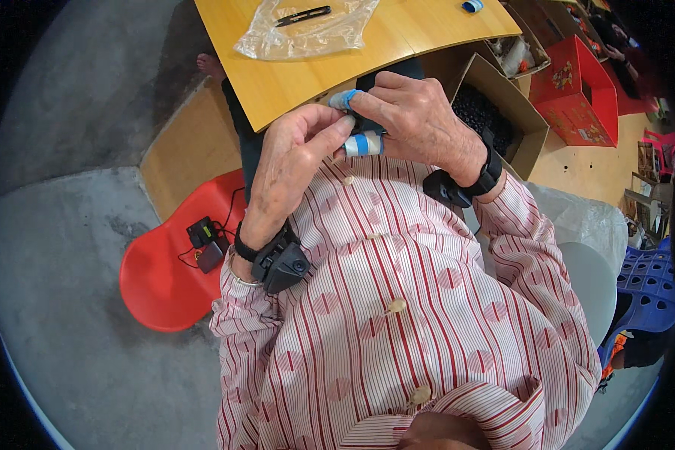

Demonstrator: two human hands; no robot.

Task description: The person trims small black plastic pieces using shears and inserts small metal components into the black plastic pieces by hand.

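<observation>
My left hand (289,154) and my right hand (421,120) meet in front of my shirt, by the near edge of the wooden table (300,82). Both are closed, thumb and fingers pinched together. A sliver of something dark shows between the fingertips, too small and covered to name. Blue and white tape (364,143) wraps some of the fingers. Beyond the hands, a black pair of thread snips (304,16) lies on a clear plastic bag (266,41) on the tabletop.
Right of my hands stands an open cardboard box (529,139) of small black pieces. Past it is a red printed box (566,112). A red chair (157,277) at left carries small black devices (206,244) with cables. A blue plastic chair (649,289) stands far right.
</observation>
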